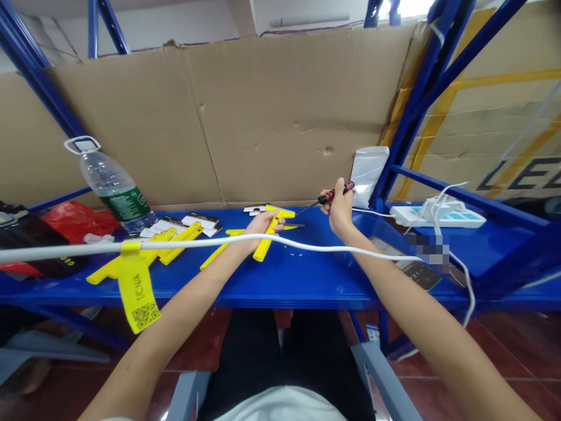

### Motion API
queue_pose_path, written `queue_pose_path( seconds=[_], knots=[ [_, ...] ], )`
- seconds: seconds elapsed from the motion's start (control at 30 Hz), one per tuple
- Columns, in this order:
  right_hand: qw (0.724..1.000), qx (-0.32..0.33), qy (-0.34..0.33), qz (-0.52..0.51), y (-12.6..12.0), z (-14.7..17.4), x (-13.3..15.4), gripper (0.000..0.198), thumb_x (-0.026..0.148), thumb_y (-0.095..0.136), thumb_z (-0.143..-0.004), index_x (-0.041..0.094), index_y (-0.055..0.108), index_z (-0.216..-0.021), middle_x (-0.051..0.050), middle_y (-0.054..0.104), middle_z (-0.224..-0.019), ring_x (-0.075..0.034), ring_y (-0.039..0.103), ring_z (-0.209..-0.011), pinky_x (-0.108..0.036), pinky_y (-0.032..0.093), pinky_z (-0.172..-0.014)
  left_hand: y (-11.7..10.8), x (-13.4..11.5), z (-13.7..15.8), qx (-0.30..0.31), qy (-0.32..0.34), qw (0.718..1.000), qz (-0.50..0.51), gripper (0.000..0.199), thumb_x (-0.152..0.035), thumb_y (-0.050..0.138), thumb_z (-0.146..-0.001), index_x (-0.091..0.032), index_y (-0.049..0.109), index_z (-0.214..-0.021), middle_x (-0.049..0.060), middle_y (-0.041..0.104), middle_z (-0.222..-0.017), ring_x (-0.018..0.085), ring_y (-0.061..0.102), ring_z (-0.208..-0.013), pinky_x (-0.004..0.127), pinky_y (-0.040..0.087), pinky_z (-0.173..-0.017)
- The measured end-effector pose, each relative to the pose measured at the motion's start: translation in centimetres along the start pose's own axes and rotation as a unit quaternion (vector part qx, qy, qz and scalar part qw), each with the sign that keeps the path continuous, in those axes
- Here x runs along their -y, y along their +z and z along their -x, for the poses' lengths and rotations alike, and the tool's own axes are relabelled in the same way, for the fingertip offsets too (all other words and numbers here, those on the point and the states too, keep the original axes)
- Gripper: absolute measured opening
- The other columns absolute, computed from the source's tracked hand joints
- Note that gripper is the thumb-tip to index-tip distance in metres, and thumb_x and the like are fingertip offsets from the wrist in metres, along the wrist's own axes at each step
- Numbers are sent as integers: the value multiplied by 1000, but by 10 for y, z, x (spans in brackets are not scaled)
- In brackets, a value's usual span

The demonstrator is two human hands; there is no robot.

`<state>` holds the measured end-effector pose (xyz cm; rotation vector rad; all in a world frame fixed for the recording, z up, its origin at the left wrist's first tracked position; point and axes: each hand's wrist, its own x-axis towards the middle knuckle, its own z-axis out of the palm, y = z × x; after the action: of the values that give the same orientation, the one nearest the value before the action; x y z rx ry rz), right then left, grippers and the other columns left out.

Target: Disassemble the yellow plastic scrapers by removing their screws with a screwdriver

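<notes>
My left hand (262, 223) is closed around a yellow plastic handle (265, 244), roughly T-shaped, just above the blue shelf top. In my right hand (340, 209) is a screwdriver (336, 193) with a dark red and black grip. Its thin shaft points left, and the tip is at or very near the right end of the yellow handle; contact is too small to tell. Beneath and behind the left hand lie more yellow pieces (214, 256), partly covered by the forearm. Several tiny pale bits, perhaps screws (293, 254), are scattered on the blue shelf (280, 286).
More yellow handles (180, 243) and black-and-white cards (199, 221) lie at left, near a large water bottle (118, 193). A white cable (307, 243) with a yellow tag (138, 289) crosses in front. A power strip (438, 216) and phone-like dark object (418, 273) are right.
</notes>
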<state>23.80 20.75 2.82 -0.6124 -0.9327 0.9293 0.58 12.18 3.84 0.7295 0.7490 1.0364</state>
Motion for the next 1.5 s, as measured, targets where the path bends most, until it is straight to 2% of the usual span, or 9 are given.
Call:
queue_pose_path(
  seconds=[0.1,0.2,0.3,0.4,0.73,1.0,1.2,1.33,1.5],
  knots=[
    [997,7,-69,31,1,1,0,76,99,75,-89,31,41,-98,6,73,-72,-9,49,-38,-23,38,-33,3,7,-2,-36,-1,999,-35,21,-17,52,-119,-13,70,-111,9,73,-84,12,64,-59,15,39,-39],
    [993,28,-94,59,4,5,-1,74,96,75,-92,32,39,-102,8,75,-75,-9,51,-38,-23,38,-33,4,13,-3,-39,7,997,-60,24,-16,53,-120,-10,76,-120,19,84,-104,17,79,-76,17,43,-42],
    [990,51,-109,75,5,9,-3,74,95,76,-93,33,37,-106,10,76,-76,-9,51,-39,-23,38,-34,6,16,-4,-37,15,996,-76,26,-16,53,-121,-7,77,-123,25,85,-126,21,86,-91,18,41,-42],
    [986,63,-128,92,4,11,-6,72,92,76,-95,33,38,-111,11,76,-77,-9,50,-40,-24,40,-36,6,19,-5,-48,18,996,-77,28,-14,49,-121,-5,76,-123,28,84,-134,21,87,-91,19,39,-40],
    [970,105,-165,146,4,17,-7,64,87,71,-103,33,38,-110,7,77,-82,-10,52,-42,-28,43,-40,-2,26,-15,-80,15,995,-59,26,-12,53,-119,-4,76,-127,30,85,-133,22,88,-85,19,41,-39],
    [967,102,-172,160,3,18,-6,64,88,70,-103,33,38,-111,6,78,-83,-11,52,-42,-29,41,-40,-6,29,-18,-75,20,995,-60,24,-12,54,-118,-4,76,-125,30,85,-132,22,87,-85,18,43,-41],
    [966,98,-172,166,6,21,-5,65,90,68,-103,33,37,-110,5,77,-83,-13,52,-43,-32,42,-41,-3,26,-13,-67,34,995,-69,24,-13,53,-119,-4,74,-126,31,84,-133,25,89,-93,19,41,-40],
    [965,91,-167,178,6,24,-6,69,94,68,-100,33,37,-110,2,77,-83,-15,53,-42,-34,42,-41,0,25,-11,-87,17,994,-67,21,-13,53,-120,-6,72,-124,29,85,-128,23,89,-90,19,40,-40],
    [967,88,-170,171,6,27,-3,63,87,69,-104,33,38,-110,3,77,-85,-15,54,-44,-33,43,-44,-1,25,-13,-81,20,995,-50,19,-13,54,-119,-7,73,-120,27,86,-126,20,88,-83,19,39,-39]
  ],
)
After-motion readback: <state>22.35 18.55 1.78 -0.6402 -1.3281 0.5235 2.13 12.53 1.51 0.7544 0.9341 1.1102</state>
